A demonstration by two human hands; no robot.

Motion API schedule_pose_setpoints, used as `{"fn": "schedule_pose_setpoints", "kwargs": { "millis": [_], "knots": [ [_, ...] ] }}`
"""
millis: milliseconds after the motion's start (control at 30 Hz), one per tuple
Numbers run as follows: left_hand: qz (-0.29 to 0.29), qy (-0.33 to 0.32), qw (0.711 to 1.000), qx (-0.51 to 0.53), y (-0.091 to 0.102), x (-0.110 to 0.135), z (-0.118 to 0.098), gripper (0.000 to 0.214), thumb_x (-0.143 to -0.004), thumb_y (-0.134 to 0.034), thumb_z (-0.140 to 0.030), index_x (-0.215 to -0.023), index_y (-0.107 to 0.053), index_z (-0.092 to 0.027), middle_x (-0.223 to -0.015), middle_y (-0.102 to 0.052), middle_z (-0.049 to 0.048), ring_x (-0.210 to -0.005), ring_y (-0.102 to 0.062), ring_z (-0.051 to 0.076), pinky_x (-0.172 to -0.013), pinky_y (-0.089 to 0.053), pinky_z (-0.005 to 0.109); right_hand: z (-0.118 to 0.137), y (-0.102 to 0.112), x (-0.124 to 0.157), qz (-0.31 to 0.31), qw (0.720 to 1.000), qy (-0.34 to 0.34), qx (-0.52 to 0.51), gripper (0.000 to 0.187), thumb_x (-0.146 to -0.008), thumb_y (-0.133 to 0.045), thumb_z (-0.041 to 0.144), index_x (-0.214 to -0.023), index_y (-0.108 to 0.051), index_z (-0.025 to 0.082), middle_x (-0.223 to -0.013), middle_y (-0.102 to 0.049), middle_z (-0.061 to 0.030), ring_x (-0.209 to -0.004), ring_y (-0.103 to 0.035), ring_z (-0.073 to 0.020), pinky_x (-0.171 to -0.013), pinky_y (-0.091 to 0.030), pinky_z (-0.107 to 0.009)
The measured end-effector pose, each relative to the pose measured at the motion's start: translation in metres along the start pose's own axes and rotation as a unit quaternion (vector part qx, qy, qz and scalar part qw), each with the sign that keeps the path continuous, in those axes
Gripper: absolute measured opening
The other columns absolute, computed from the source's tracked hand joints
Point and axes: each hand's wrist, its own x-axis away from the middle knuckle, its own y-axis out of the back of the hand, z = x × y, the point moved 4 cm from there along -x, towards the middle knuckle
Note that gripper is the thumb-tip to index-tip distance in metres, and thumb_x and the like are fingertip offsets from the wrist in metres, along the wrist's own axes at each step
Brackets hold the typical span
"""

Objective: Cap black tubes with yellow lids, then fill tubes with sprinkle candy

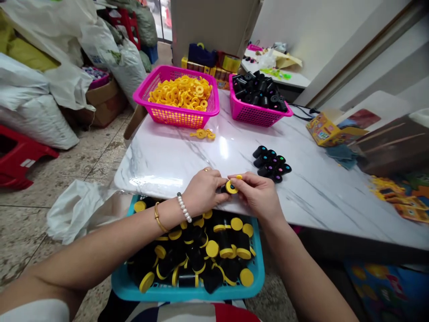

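My left hand [205, 191] is closed round a small black cylinder [224, 189] above the table's front edge. In my right hand [259, 193], thumb and fingers pinch a yellow plastic ring with a tab [231, 187], which sits against the cylinder's end. Both hands meet at this piece, and the fingers partly hide it. Just to the right stands a group of black cylinders [271, 164] with coloured dots on their ends. Below my hands, a blue basket [187, 293] holds many black cylinders with yellow end caps.
On the white marbled table [161, 156], a pink basket [177, 118] is heaped with yellow rings, and a few loose rings [203, 134] lie before it. Another pink basket [258, 115] contains black cylinders. Printed boxes [330, 129] are at right. White sacks [33, 107] and a red stool [20, 154] stand left.
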Motion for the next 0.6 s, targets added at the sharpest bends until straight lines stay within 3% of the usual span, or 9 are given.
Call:
{"fn": "schedule_pose_setpoints", "kwargs": {
  "millis": [100, 267, 400, 600],
  "knots": [
    [-0.006, -0.005, 1.0, -0.009, 0.0, 0.0, 0.0, 0.019, -0.079, -0.068, -0.037, -0.084, -0.07, -0.018, -0.076, -0.061, 0.0029, -0.078, -0.054, 0.018, -0.077, -0.042, 0.03, 0.004, -0.001, 0.0, -0.002, 1.0, 0.026, 0.017, 0.021, -0.074, -0.072, 0.035, -0.084, -0.076, 0.017, -0.069, -0.063, -0.0017, -0.048, -0.047, -0.0079, -0.042, -0.038, -0.022],
    [-0.007, -0.005, 1.0, 0.003, -0.001, 0.001, -0.001, 0.022, -0.082, -0.064, -0.039, -0.087, -0.07, -0.018, -0.076, -0.061, 0.0029, -0.078, -0.054, 0.018, -0.077, -0.042, 0.03, -0.009, -0.003, -0.002, 0.037, 0.997, -0.053, -0.052, 0.03, -0.073, -0.072, 0.045, -0.081, -0.072, 0.016, -0.063, -0.063, -0.001, -0.046, -0.052, -0.0105, -0.044, -0.046, -0.025],
    [-0.008, 0.006, 1.0, 0.022, 0.006, 0.001, -0.004, 0.02, -0.081, -0.062, -0.036, -0.084, -0.07, -0.017, -0.073, -0.061, 0.0031, -0.075, -0.056, 0.018, -0.071, -0.041, 0.028, -0.011, -0.005, -0.001, 0.053, 0.996, -0.044, -0.056, 0.031, -0.074, -0.07, 0.048, -0.082, -0.067, 0.018, -0.063, -0.062, 0.0011, -0.045, -0.052, -0.0102, -0.043, -0.047, -0.024],
    [0.072, 0.104, 0.978, 0.163, 0.012, -0.003, -0.007, 0.046, -0.09, -0.044, -0.046, -0.07, -0.072, -0.016, -0.05, -0.052, -0.0009, -0.05, -0.045, 0.01, -0.049, -0.026, 0.023, -0.009, -0.008, 0.002, 0.059, 0.997, -0.03, -0.051, 0.027, -0.078, -0.066, 0.045, -0.081, -0.062, 0.018, -0.057, -0.057, 0.0039, -0.042, -0.049, -0.0093, -0.039, -0.044, -0.021]
  ]
}}
